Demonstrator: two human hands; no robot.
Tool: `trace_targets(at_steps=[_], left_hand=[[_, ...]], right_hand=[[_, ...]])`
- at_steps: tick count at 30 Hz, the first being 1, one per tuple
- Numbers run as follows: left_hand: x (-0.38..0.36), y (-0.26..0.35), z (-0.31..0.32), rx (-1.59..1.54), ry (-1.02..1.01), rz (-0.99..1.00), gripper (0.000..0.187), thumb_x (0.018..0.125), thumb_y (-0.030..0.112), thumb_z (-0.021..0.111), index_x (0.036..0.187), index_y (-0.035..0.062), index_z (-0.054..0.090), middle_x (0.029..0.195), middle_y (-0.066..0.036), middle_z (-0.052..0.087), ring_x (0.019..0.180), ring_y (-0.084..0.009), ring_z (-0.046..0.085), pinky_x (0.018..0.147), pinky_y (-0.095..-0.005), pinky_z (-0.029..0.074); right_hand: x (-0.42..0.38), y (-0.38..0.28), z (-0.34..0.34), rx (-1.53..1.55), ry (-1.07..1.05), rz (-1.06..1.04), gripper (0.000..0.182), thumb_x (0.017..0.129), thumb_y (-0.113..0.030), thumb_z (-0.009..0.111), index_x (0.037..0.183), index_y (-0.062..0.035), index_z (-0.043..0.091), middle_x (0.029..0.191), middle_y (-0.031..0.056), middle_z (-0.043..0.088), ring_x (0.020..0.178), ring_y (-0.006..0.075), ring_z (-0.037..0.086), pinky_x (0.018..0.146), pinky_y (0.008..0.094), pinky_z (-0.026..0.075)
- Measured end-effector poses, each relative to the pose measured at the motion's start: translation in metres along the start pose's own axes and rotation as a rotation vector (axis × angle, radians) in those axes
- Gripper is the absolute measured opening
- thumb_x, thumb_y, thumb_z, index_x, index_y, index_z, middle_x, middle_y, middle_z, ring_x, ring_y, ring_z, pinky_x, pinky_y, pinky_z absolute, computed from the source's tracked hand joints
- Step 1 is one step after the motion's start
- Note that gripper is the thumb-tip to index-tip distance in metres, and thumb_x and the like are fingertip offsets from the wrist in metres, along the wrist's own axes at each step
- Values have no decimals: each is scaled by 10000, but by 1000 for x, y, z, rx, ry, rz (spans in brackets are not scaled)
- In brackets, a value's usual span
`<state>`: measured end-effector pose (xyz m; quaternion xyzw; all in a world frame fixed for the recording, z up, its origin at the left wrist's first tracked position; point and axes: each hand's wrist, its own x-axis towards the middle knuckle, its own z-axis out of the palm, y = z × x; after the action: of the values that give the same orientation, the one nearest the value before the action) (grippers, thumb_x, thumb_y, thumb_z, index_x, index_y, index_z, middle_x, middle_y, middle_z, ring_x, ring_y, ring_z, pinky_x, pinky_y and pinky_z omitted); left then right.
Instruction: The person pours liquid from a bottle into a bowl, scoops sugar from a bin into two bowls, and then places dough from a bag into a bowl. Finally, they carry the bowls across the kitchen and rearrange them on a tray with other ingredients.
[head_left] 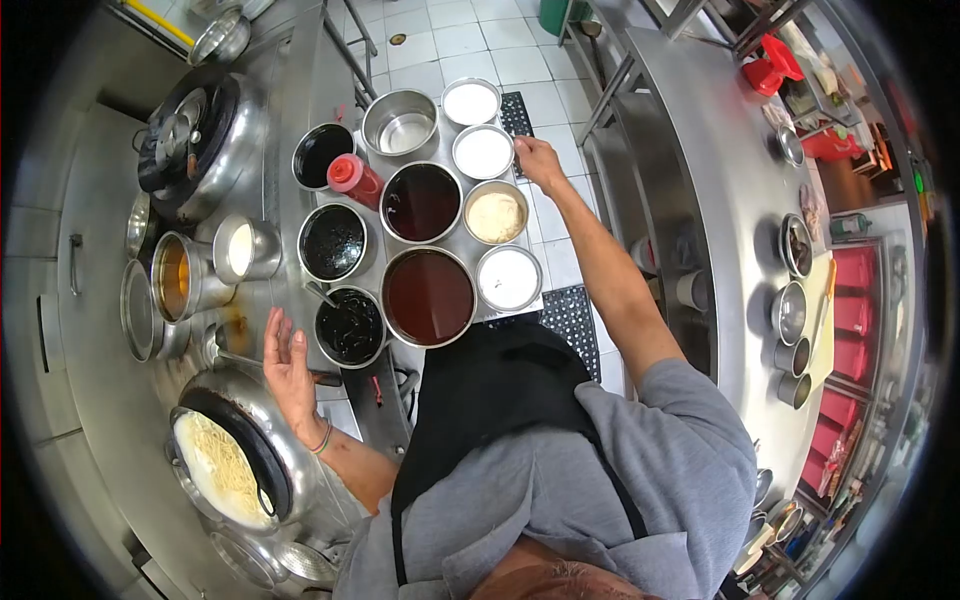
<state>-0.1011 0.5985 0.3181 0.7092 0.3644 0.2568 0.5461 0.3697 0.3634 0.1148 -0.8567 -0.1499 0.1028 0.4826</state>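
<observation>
My left hand [290, 375] is open, palm up with fingers extended, beside the wok station. Behind it a ladle handle [328, 379] shows, but I see no grip on it. My right hand [540, 162] is closed at the right edge of a tin of white powder [484, 152]; whatever its fingers hold is hidden. Around it stand another white-filled tin [470, 103] and a tin of pale yellowish powder [496, 213]. Pots of dark red liquid [428, 297] and black sauce [333, 243] stand between my hands, with a red squeeze bottle [356, 180] among them.
A wok [225, 450] with noodles in pale liquid sits lower left. Another wok [205, 150] and a pot of orange liquid [174, 275] are on the stove side. A steel counter [720, 220] with bowls [790, 310] runs along the right.
</observation>
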Motion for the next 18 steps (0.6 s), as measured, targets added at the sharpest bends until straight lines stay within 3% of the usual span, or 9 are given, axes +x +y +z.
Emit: trace_targets(at_steps=[2, 3, 6, 9, 11, 13, 15, 16, 18], left_hand=[[0, 1, -2, 4, -4, 12, 490, 982, 112, 630, 1441, 25, 486, 1535, -134, 431, 1367, -293, 460, 1123, -393, 379], [-1, 5, -2, 8, -7, 22, 486, 983, 106, 625, 1441, 27, 486, 1532, -134, 436, 1367, -290, 461, 1123, -392, 379], [-2, 10, -3, -21, -12, 17, 469, 987, 88, 609, 1436, 25, 492, 1519, -137, 453, 1368, -282, 466, 1121, -392, 379], [1, 17, -3, -47, -53, 32, 451, 990, 77, 598, 1425, 13, 499, 1498, -141, 477, 1351, -278, 489, 1111, -388, 389], [6, 22, 4, -88, -89, 58, 432, 991, 80, 598, 1407, 1, 512, 1476, -143, 501, 1326, -275, 515, 1095, -384, 407], [14, 26, 8, -139, -106, 84, 405, 992, 92, 604, 1378, -12, 535, 1446, -144, 532, 1294, -271, 546, 1073, -379, 432], [24, 20, 4, -156, -106, 115, 380, 993, 108, 612, 1347, -18, 561, 1421, -149, 553, 1266, -264, 568, 1048, -371, 455], [30, 18, 3, -169, -106, 132, 368, 993, 116, 616, 1332, -21, 575, 1409, -151, 563, 1253, -261, 579, 1036, -367, 467], [35, 21, 4, -190, -102, 167, 200, 992, 154, 628, 1067, -30, 646, 1387, -188, 570, 1242, -288, 584, 1017, -397, 486]], right_hand=[[-14, 6, -16, -50, -13, 20, 351, 983, -310, 546, 1138, -44, 714, 1102, 208, 706, 968, 351, 700, 899, 409, 524], [-28, 10, -24, -47, -56, 29, 412, 996, -366, 547, 1151, -13, 693, 1107, 196, 713, 925, 288, 713, 846, 401, 538], [-93, 7, -38, 131, -147, 83, 520, 994, -474, 545, 1030, 14, 721, 968, 178, 739, 851, 242, 710, 769, 397, 537], [-136, 40, -65, 8, -21, 353, 621, 975, -566, 540, 949, 22, 742, 850, 156, 741, 781, 218, 696, 709, 404, 519], [-174, 131, -64, -20, 276, 463, 662, 970, -601, 516, 884, 12, 749, 787, 168, 737, 710, 264, 690, 673, 436, 491], [-245, 261, -70, -681, -32, 443, 523, 923, -460, 567, 951, 34, 736, 1013, 267, 716, 893, 391, 699, 811, 472, 540], [-347, 332, -79, -682, -367, 869, 427, 821, -337, 619, 1058, 5, 714, 1159, 266, 681, 1098, 386, 666, 935, 439, 536], [-396, 343, -81, -692, -406, 945, 389, 807, -327, 636, 992, 6, 713, 1081, 253, 689, 1019, 377, 675, 876, 441, 541], [-494, 348, -79, -697, -322, 1000, 328, 780, -307, 670, 859, 9, 712, 927, 226, 705, 859, 358, 694, 759, 447, 551]])
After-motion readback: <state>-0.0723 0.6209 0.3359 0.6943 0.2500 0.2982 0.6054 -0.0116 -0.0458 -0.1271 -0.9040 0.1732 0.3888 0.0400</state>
